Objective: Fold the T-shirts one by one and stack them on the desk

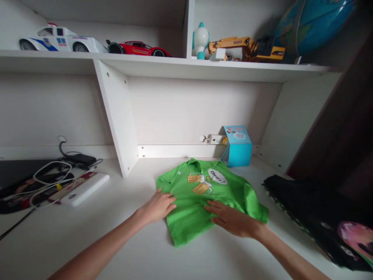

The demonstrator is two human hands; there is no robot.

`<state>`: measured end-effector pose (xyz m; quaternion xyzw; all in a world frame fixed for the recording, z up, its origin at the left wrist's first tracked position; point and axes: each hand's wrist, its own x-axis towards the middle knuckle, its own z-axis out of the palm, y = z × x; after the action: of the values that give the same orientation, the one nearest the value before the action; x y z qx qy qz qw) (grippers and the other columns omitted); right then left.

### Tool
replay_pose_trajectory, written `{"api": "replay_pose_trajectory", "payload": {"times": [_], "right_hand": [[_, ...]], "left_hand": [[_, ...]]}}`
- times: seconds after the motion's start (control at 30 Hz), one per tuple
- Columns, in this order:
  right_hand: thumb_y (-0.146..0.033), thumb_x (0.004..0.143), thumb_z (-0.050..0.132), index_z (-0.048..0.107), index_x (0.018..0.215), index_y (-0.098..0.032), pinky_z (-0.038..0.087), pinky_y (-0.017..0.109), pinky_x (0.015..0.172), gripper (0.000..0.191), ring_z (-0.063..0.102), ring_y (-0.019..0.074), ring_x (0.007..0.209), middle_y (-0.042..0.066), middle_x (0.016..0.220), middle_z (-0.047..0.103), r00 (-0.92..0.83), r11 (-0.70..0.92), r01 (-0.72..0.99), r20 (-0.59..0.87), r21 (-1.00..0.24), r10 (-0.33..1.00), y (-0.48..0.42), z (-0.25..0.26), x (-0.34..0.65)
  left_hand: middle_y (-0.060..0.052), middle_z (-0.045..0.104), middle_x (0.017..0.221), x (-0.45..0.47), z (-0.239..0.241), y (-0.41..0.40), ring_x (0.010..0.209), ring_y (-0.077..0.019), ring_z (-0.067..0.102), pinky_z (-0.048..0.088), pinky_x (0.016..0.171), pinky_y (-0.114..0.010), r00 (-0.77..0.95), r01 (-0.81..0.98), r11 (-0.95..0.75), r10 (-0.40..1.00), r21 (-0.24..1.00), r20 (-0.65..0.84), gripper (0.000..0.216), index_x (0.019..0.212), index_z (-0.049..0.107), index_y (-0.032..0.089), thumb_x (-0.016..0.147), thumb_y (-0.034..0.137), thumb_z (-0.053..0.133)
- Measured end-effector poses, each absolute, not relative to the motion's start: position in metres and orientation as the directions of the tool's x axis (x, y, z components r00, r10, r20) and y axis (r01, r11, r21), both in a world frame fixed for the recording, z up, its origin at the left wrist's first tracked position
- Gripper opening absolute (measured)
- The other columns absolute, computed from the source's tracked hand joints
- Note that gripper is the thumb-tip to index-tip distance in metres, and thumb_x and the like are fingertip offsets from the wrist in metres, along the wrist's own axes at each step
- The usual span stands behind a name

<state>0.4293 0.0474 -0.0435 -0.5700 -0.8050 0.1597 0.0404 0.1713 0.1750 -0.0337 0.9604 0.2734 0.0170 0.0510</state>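
Note:
A small green polo shirt (192, 212) with beer-mug prints and a "Cheers!" bubble lies face up on the white desk (145, 252). My left hand (157, 207) rests flat on the shirt's left edge, fingers stretched out. My right hand (231, 219) lies flat on the shirt's lower right part, fingers extended toward the middle. Neither hand holds anything.
A blue box (238, 147) stands behind the shirt by a wall socket (215, 139). A white power bank (84, 188) and tangled cables (49, 175) lie at left. Dark clothing (314, 210) is piled at right. Toy cars (62, 39), an excavator (247, 48) and a globe (317, 23) sit on the shelf above.

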Motion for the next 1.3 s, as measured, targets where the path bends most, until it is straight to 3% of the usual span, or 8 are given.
{"api": "replay_pose_trajectory", "payload": {"times": [0.1, 0.23, 0.4, 0.63, 0.83, 1.1, 1.2, 1.3], "right_hand": [[-0.042, 0.093, 0.025, 0.06, 0.11, -0.018, 0.042, 0.034, 0.091, 0.045, 0.055, 0.0198, 0.103, 0.008, 0.109, 0.061, -0.297, 0.25, 0.866, -0.045, -0.433, 0.954, 0.042, -0.042, 0.439], [-0.034, 0.091, 0.032, 0.06, 0.103, -0.018, 0.045, 0.035, 0.086, 0.035, 0.057, 0.0203, 0.094, 0.009, 0.101, 0.062, -0.204, 0.203, 0.879, 0.044, -0.432, 0.978, 0.045, -0.044, 0.433], [-0.021, 0.084, 0.042, 0.056, 0.113, -0.015, 0.041, 0.035, 0.094, 0.032, 0.05, 0.0217, 0.109, 0.012, 0.121, 0.052, -0.201, 0.21, 0.896, 0.064, -0.392, 0.977, 0.041, -0.058, 0.43], [-0.02, 0.083, 0.042, 0.05, 0.124, -0.018, 0.035, 0.037, 0.103, 0.043, 0.042, 0.0219, 0.12, 0.009, 0.133, 0.043, -0.151, 0.145, 0.911, 0.016, -0.386, 0.988, 0.013, -0.073, 0.446], [-0.02, 0.084, 0.035, 0.041, 0.132, -0.022, 0.027, 0.037, 0.107, 0.049, 0.03, 0.0195, 0.128, 0.003, 0.14, 0.033, -0.151, 0.108, 0.916, -0.08, -0.387, 0.985, 0.012, -0.069, 0.445], [-0.032, 0.085, 0.039, 0.042, 0.13, -0.03, 0.028, 0.038, 0.106, 0.046, 0.032, 0.0195, 0.127, -0.002, 0.139, 0.035, -0.102, 0.078, 0.901, -0.033, -0.427, 0.994, -0.011, -0.096, 0.489], [-0.03, 0.082, 0.042, 0.05, 0.124, -0.031, 0.033, 0.039, 0.103, 0.042, 0.04, 0.0217, 0.122, 0.0, 0.132, 0.045, -0.092, 0.083, 0.91, -0.001, -0.406, 0.996, -0.004, -0.093, 0.486], [-0.029, 0.086, 0.035, 0.06, 0.11, -0.027, 0.043, 0.035, 0.092, 0.035, 0.055, 0.0216, 0.106, 0.004, 0.115, 0.06, -0.048, 0.051, 0.942, 0.018, -0.332, 0.999, 0.021, -0.079, 0.482]], "left_hand": [[-0.002, 0.069, 0.074, 0.172, -0.015, 0.129, 0.07, -0.0172, 0.065, 0.042, 0.087, -0.036, 0.929, 0.369, -0.906, 0.351, 0.207, -0.117, 0.037, 0.084, 0.068, 0.022, 0.092, 0.033, 0.033], [-0.004, 0.06, 0.113, 0.198, -0.018, 0.126, 0.101, -0.0197, 0.057, 0.041, 0.089, -0.033, 0.97, 0.241, -0.92, 0.228, 0.31, -0.079, 0.033, 0.116, 0.056, 0.027, 0.09, 0.034, 0.036], [-0.004, 0.036, 0.139, 0.207, -0.048, 0.222, 0.127, -0.0283, 0.031, 0.022, 0.1, -0.055, 0.826, 0.564, -0.806, 0.545, 0.183, -0.144, 0.04, 0.127, 0.043, 0.033, 0.091, 0.041, 0.028], [-0.027, 0.026, 0.138, 0.157, -0.044, 0.307, 0.123, -0.0401, 0.031, 0.032, 0.09, -0.054, 0.012, 0.999, -0.011, 0.999, -0.032, 0.047, 0.051, 0.132, 0.035, 0.008, 0.086, 0.029, 0.038], [-0.008, 0.046, 0.13, 0.165, -0.042, 0.227, 0.121, -0.024, 0.039, 0.03, 0.099, -0.035, 0.86, 0.503, -0.844, 0.51, 0.183, -0.016, 0.042, 0.121, 0.049, 0.024, 0.084, 0.044, 0.043], [-0.006, 0.066, 0.068, 0.09, 0.013, 0.219, 0.067, -0.0221, 0.062, 0.043, 0.059, -0.026, 0.606, 0.743, -0.669, 0.685, -0.019, -0.406, 0.025, 0.069, 0.066, 0.014, 0.078, 0.028, 0.047], [-0.012, 0.068, 0.079, 0.101, 0.018, 0.227, 0.079, -0.0274, 0.063, 0.045, 0.069, -0.033, 0.558, 0.787, -0.599, 0.793, -0.149, -0.243, 0.026, 0.077, 0.067, 0.012, 0.08, 0.027, 0.046], [-0.011, 0.058, 0.118, 0.15, -0.001, 0.231, 0.109, -0.0233, 0.052, 0.038, 0.092, -0.034, 0.79, 0.612, -0.788, 0.612, 0.064, -0.03, 0.036, 0.112, 0.059, 0.017, 0.089, 0.034, 0.036]]}}
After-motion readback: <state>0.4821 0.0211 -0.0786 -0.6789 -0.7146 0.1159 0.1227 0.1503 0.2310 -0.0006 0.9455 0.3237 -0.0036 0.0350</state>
